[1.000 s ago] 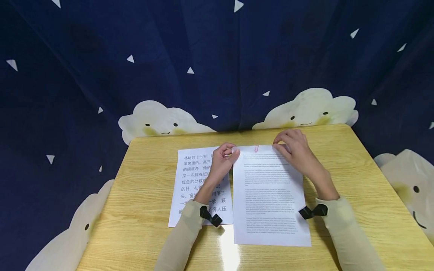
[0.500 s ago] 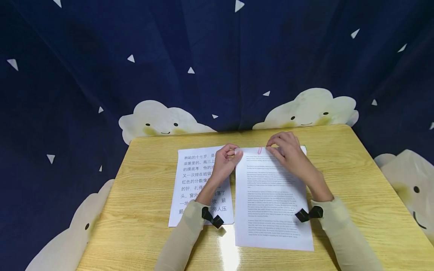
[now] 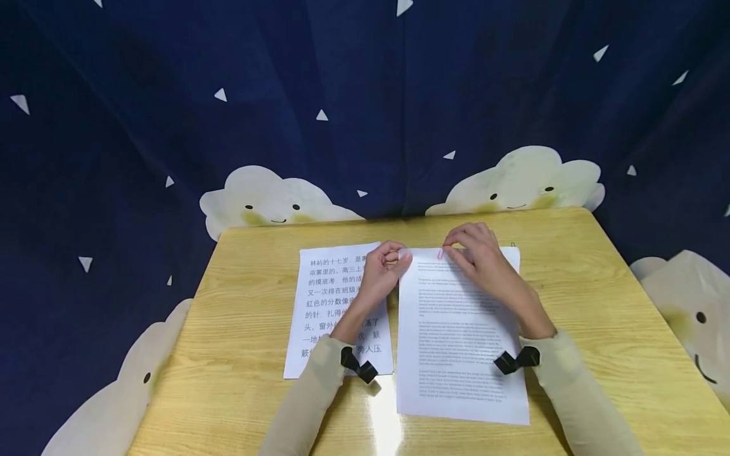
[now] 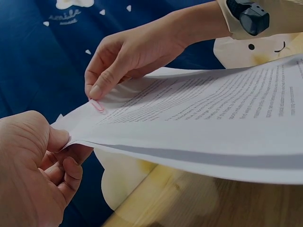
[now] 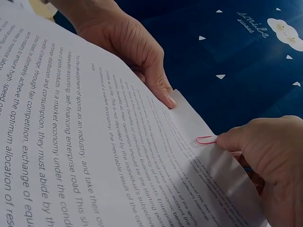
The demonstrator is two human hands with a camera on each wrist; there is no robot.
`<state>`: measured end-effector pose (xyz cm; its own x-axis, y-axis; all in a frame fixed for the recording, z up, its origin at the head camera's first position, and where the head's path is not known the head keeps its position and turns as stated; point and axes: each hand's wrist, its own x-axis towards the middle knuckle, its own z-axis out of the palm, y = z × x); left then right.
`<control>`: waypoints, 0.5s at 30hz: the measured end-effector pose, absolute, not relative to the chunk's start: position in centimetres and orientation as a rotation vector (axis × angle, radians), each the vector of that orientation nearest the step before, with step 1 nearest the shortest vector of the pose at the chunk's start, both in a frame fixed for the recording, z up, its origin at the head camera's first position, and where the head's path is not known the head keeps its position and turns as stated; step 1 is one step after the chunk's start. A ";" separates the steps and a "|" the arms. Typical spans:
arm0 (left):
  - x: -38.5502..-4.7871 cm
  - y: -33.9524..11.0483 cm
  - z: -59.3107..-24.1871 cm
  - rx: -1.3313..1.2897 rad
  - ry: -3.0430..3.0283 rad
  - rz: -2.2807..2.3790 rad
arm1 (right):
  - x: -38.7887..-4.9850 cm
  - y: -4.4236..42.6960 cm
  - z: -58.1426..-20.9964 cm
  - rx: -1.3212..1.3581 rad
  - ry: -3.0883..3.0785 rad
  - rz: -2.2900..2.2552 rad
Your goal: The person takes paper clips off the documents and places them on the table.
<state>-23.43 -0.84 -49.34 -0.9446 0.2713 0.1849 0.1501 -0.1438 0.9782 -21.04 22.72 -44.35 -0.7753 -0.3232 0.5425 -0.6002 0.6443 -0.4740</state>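
Observation:
Printed sheets of paper (image 3: 462, 316) with small English text are raised off the table at their top edge. My left hand (image 3: 379, 275) pinches their top left corner between thumb and fingers. A pink paper clip (image 5: 204, 140) sits on the top edge. My right hand (image 3: 485, 259) pinches the outer end of that clip with thumb and fingertips; in the left wrist view the thumb covers part of the clip (image 4: 97, 105). Near the top right corner, a small dark clip-like loop (image 3: 512, 245) sticks up from the edge.
Another sheet (image 3: 336, 304) with large Chinese characters lies flat to the left, partly under my left forearm. Both rest on a wooden table (image 3: 239, 354). A dark blue curtain (image 3: 274, 76) with clouds and white triangles hangs behind the table's far edge.
My right hand has moved left along the top edge to the pink paper clip. The held sheets have shifted slightly right, and the dark loop at the top right now shows.

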 end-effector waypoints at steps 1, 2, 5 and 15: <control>-23.4 -0.8 -49.3 0.494 2.006 2.257 | -21.0 22.7 -44.3 0.722 -2.461 0.922; -23.4 -0.8 -49.3 0.494 2.009 2.252 | -21.0 22.7 -44.3 0.719 -2.467 0.925; -23.3 -0.8 -49.3 0.495 2.015 2.246 | -20.9 22.6 -44.3 0.713 -2.481 0.935; -23.4 -0.7 -49.3 0.522 1.976 2.259 | -20.8 22.7 -44.1 0.716 -2.485 0.948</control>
<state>-23.41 -0.73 -49.33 -0.9369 0.2925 0.1914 0.1508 -0.1558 0.9762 -20.84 22.66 -44.14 -0.7960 -0.3216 0.5128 -0.5815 0.6417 -0.5001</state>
